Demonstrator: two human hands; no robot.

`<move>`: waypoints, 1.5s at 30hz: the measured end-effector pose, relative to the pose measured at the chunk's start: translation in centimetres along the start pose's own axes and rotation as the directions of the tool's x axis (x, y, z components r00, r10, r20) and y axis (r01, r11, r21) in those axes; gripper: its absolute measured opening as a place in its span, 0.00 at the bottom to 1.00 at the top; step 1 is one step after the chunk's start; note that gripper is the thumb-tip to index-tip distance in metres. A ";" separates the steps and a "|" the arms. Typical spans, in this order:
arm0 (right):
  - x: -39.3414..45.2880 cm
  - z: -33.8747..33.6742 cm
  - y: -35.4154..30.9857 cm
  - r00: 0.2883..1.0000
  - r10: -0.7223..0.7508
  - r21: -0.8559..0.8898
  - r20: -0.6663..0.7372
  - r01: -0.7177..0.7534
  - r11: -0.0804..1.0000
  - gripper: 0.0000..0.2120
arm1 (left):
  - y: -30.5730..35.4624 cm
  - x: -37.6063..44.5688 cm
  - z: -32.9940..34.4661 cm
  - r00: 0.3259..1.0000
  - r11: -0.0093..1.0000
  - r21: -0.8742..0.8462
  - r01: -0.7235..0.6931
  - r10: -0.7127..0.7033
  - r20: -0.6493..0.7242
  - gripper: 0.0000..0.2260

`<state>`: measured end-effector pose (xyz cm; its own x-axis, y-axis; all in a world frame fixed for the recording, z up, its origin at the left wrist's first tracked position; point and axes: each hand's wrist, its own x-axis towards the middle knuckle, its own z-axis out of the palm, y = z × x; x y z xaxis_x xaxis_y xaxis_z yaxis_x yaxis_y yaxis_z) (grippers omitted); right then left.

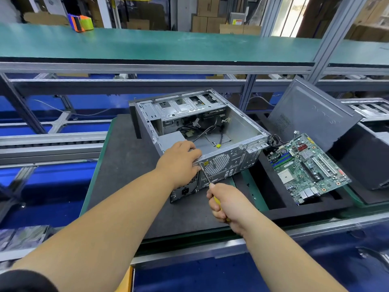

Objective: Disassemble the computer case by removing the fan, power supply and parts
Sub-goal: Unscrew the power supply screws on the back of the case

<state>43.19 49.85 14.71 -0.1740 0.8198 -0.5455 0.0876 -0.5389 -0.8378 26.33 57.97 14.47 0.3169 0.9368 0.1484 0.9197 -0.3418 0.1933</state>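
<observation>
**Listener:** Where is the computer case, and what is being done to it?

**Operator:** From my remote seat, the computer case (202,131) lies on its side with the open side up at the middle of a dark foam mat (130,165), just above the view's centre. My left hand (181,163) grips the case's near top edge, fingers curled over the rim. My right hand (226,204), at five o'clock from the case, is clenched around a yellow-handled screwdriver (207,178). Its tip meets the rear panel at a screw near the top edge, beside the left hand's fingers.

**Listener:** Which step is that?

**Operator:** I judge it is the power supply (171,138): that grey box sits inside at the case's eight o'clock corner, and this screw looks like one holding it. The motherboard (305,167) is already out, lying at three o'clock.

**Listener:** What next?

**Operator:** Probably keeping the tip seated and turning without slipping, while the left hand steadies the case. Loose cables (207,130) inside may need unplugging.
</observation>
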 end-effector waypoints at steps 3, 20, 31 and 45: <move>-0.3 0.4 -0.6 0.986 -0.117 -0.384 -0.115 0.064 0.921 0.14 | 0.0 0.0 0.2 1.000 1.000 0.012 0.002 -0.002 -0.004 0.15; -0.6 0.0 -1.6 0.960 -0.233 -0.746 -0.157 0.039 0.665 0.14 | 0.2 0.0 -0.2 1.000 0.998 -0.051 0.024 -0.025 -0.010 0.16; -0.2 -2.5 -0.2 0.963 0.115 0.453 0.244 -0.218 0.865 0.13 | 0.1 2.0 -1.0 0.985 0.990 0.057 -0.130 0.122 0.124 0.13; -1.1 1.2 -0.1 0.865 -0.469 -0.948 -0.181 -0.026 0.318 0.07 | 0.0 1.9 -0.7 0.982 0.991 0.011 -0.134 0.131 0.132 0.18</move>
<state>42.15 48.73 15.43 -0.0144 0.9964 -0.0831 0.9620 -0.0089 -0.2730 26.79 59.69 15.41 0.4628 0.8854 0.0427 0.8715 -0.4632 0.1608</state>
